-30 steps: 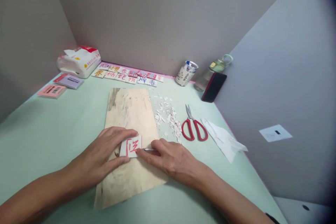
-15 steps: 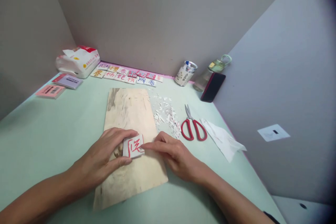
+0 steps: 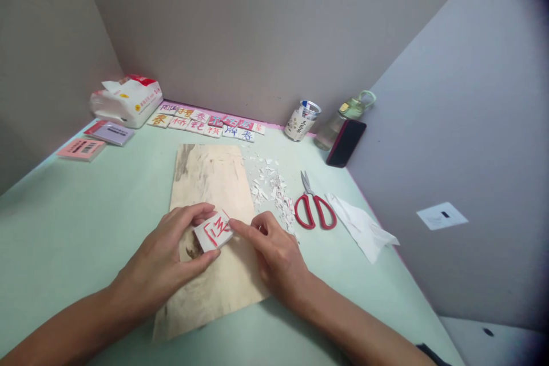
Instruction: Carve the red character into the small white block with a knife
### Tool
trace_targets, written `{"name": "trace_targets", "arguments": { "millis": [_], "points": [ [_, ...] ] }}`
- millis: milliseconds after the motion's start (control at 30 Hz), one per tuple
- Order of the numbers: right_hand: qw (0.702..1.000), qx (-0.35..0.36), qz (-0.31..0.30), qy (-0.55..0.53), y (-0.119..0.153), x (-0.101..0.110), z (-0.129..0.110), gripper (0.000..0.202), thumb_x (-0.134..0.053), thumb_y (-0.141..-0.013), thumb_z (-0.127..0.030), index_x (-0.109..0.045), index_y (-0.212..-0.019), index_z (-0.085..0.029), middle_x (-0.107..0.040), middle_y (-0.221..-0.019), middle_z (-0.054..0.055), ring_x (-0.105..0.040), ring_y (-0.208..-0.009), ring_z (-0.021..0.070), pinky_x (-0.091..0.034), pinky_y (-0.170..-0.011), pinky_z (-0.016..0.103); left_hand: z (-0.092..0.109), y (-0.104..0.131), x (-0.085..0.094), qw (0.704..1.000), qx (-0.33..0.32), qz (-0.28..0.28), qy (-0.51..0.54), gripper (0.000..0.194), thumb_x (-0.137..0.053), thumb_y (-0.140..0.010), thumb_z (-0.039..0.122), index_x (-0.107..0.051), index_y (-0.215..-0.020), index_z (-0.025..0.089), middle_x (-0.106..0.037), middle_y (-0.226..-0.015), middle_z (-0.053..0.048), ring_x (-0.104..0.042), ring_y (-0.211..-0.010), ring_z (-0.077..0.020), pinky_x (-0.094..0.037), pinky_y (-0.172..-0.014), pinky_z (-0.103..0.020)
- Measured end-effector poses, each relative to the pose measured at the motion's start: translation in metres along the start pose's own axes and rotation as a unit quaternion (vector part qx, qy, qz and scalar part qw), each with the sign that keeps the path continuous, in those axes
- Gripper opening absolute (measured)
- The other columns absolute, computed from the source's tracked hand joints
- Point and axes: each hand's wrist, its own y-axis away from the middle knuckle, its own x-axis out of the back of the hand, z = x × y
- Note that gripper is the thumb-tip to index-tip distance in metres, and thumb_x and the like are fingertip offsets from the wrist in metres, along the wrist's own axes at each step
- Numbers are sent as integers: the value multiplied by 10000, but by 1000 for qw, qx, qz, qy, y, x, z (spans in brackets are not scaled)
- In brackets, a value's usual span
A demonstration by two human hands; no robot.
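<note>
A small white square block with a red carved character (image 3: 213, 232) is tilted above the wooden board (image 3: 214, 177). My left hand (image 3: 178, 240) grips it between thumb and fingers at its left side. The index finger of my right hand (image 3: 274, 249) touches the block's right edge, while its other fingers are curled under and partly hidden; whether they hold anything cannot be seen. White and reddish scraps (image 3: 277, 191) lie scattered right of the board. Red-handled scissors (image 3: 313, 206) rest beyond them, blades pointing away.
Lettered tiles (image 3: 206, 122) line the back edge. At back left are a tissue pack (image 3: 128, 100) and two flat packets (image 3: 81, 149). A can (image 3: 302, 120), a bottle (image 3: 330, 128) and a phone (image 3: 346, 143) stand at back right. Crumpled tissue (image 3: 364, 231) lies right of the scissors.
The block has turned counterclockwise and shifted slightly left in my left hand. My right hand has moved a little left, its index finger now higher on the block's right side.
</note>
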Motion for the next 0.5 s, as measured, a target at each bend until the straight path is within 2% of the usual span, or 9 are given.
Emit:
{"name": "trace_targets", "arguments": {
  "millis": [100,167,200,267,367,500],
  "points": [
    [997,-13,68,-26,-10,9,16,583,-426,-906,-1,-587,-1395,-273,-533,-951,48,-552,-738,156,-430,-579,252,2,4,-5,999,-39,0,-10,563,-697,-827,376,-505,-1352,309,-643,-1311,-82,-612,-1206,-328,-530,-1010,-519],
    [990,-60,122,-47,-17,19,31,482,-388,-970,-36,-632,-1328,-247,-523,-911,42,-553,-745,160,-464,-628,276,4,7,-7,997,-77,-10,-24,583,-690,-827,322,-484,-1373,319,-658,-1285,-75,-618,-1191,-325,-542,-984,-494],
    [987,-74,130,-63,-19,24,38,439,-393,-997,-66,-635,-1318,-242,-513,-878,31,-551,-738,160,-469,-636,280,4,8,-7,995,-93,-13,-34,588,-683,-835,308,-475,-1384,325,-658,-1291,-73,-614,-1197,-326,-543,-982,-489],
    [988,-74,108,-81,-20,32,46,385,-412,-1025,-107,-633,-1308,-247,-526,-858,22,-559,-735,157,-474,-648,278,3,8,-6,992,-112,-10,-53,585,-668,-857,305,-463,-1404,338,-644,-1340,-64,-590,-1239,-328,-529,-1009,-490],
    [993,-46,48,-100,-17,37,44,318,-451,-1020,-117,-621,-1270,-217,-601,-907,40,-591,-769,159,-484,-675,274,-2,7,-3,990,-118,0,-76,558,-633,-891,314,-467,-1422,352,-610,-1407,-44,-533,-1320,-330,-490,-1077,-500],
    [995,-21,-9,-102,-14,40,37,184,-464,-1035,-142,-627,-1112,-182,-654,-943,63,-611,-802,164,-473,-684,271,-4,5,-1,986,-135,-29,-89,545,-588,-906,275,-473,-1431,365,-592,-1395,-46,-521,-1335,-323,-514,-1053,-455]
  ]
}}
